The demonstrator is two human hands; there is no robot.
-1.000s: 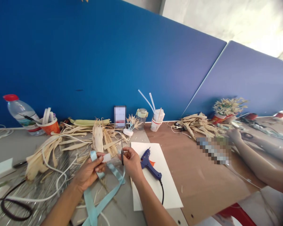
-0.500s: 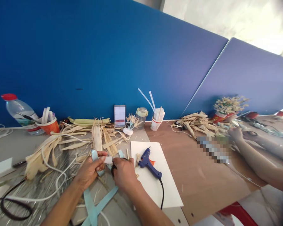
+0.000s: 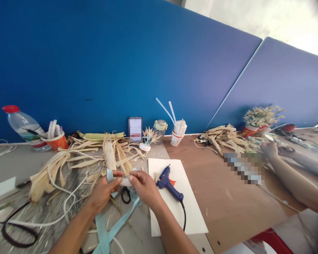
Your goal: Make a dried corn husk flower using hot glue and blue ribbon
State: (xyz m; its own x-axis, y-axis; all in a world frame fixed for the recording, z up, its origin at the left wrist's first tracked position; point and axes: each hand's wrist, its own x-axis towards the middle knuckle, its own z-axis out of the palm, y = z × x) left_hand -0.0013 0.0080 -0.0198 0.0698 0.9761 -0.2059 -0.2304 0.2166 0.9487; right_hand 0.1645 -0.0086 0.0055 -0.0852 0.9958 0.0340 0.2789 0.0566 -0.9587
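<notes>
Between my two hands is a small white piece (image 3: 126, 182), pinched at its left end by my left hand (image 3: 106, 188) and at its right end by my right hand (image 3: 143, 187). Light blue ribbon (image 3: 103, 233) passes by my left fingers and lies crossed on the table below. Just under the white piece rests a black scissors handle (image 3: 125, 195), touched by neither hand as far as I can see. A blue glue gun (image 3: 169, 184) lies on white paper (image 3: 185, 211) to the right.
Dried husks (image 3: 47, 173), a white cable (image 3: 50, 224) and a tilted bottle (image 3: 23, 123) are at left. Behind stand a phone (image 3: 135, 128), a jar (image 3: 160, 130) and a cup with sticks (image 3: 177, 138). Another person's arms (image 3: 288, 173) work at right.
My right hand has let go of the black-handled scissors, which now lie below, and its fingers have closed on the right end of the white piece.
</notes>
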